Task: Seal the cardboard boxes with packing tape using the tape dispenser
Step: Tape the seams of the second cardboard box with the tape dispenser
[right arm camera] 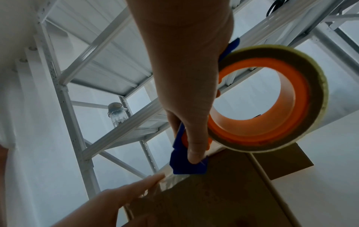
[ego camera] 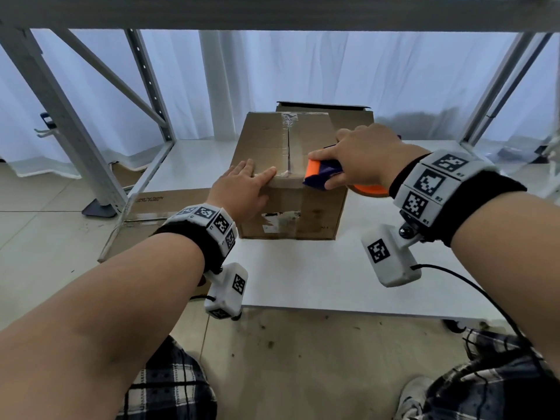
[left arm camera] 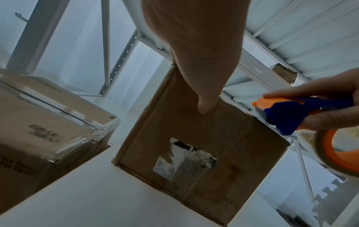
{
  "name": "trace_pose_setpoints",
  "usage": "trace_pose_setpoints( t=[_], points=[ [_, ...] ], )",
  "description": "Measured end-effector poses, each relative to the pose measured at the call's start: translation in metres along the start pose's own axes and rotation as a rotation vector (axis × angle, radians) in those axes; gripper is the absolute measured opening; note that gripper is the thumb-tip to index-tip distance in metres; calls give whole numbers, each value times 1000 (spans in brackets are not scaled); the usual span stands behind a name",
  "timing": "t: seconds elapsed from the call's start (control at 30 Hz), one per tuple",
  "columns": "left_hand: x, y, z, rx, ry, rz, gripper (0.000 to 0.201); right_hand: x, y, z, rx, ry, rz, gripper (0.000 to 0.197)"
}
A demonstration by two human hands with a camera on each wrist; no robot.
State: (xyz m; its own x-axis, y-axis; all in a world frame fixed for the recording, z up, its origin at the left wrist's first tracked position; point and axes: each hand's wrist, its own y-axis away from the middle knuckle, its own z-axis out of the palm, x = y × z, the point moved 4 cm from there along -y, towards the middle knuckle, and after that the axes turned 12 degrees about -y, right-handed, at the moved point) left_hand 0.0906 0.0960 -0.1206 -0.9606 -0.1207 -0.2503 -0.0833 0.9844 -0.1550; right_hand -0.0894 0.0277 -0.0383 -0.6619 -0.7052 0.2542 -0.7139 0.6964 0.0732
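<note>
A brown cardboard box (ego camera: 291,204) stands on the white shelf board (ego camera: 303,277), with a strip of clear tape (ego camera: 288,147) running along its top seam. My left hand (ego camera: 254,177) lies flat on the near top edge, fingers straight on the tape end, and its thumb (left arm camera: 204,106) rests on the front face. My right hand (ego camera: 333,168) grips the blue and orange tape dispenser (ego camera: 322,174) at the near right top edge of the box. The tape roll (right arm camera: 272,99) with its orange core hangs beside the box's right side. The dispenser's blue front (right arm camera: 186,165) touches the box edge (right arm camera: 213,192).
Another cardboard box (ego camera: 348,116) stands right behind the first. A taped box (left arm camera: 48,122) sits to the left, lower, on the floor (ego camera: 145,213). Grey shelf uprights (ego camera: 60,122) flank both sides and a beam crosses overhead. A water bottle (right arm camera: 116,113) stands on a shelf.
</note>
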Motion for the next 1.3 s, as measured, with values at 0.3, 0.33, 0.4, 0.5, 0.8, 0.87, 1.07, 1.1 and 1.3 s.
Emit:
trace_pose_setpoints(
  t=[0.3, 0.33, 0.4, 0.5, 0.8, 0.87, 1.07, 1.1, 1.3],
  points=[
    [46, -10, 0, 4, 40, 94, 76, -6, -7, 2, -20, 29, 27, 65],
    [47, -10, 0, 9, 51, 112, 74, -6, -9, 2, -22, 25, 30, 65],
    [41, -12, 1, 11, 53, 132, 71, -4, -11, 1, -30, -6, 40, 65],
    [19, -8, 4, -2, 78, 94, 66, 4, -10, 5, -43, -85, 60, 66],
    [12, 4, 6, -27, 64, 15, 73, 4, -12, 4, -49, -69, 51, 68],
    [24, -1, 4, -29, 69, 39, 74, 5, -11, 6, -51, -67, 54, 69],
    [37, -9, 3, -76, 60, 54, 71, 7, -4, 12, 35, -18, 4, 68],
    [35, -10, 3, -70, 68, 54, 71, 7, -4, 14, 51, -5, -4, 69],
    [32, -11, 3, -38, 71, 48, 68, 13, -7, 17, 70, -9, -12, 69]
  ],
)
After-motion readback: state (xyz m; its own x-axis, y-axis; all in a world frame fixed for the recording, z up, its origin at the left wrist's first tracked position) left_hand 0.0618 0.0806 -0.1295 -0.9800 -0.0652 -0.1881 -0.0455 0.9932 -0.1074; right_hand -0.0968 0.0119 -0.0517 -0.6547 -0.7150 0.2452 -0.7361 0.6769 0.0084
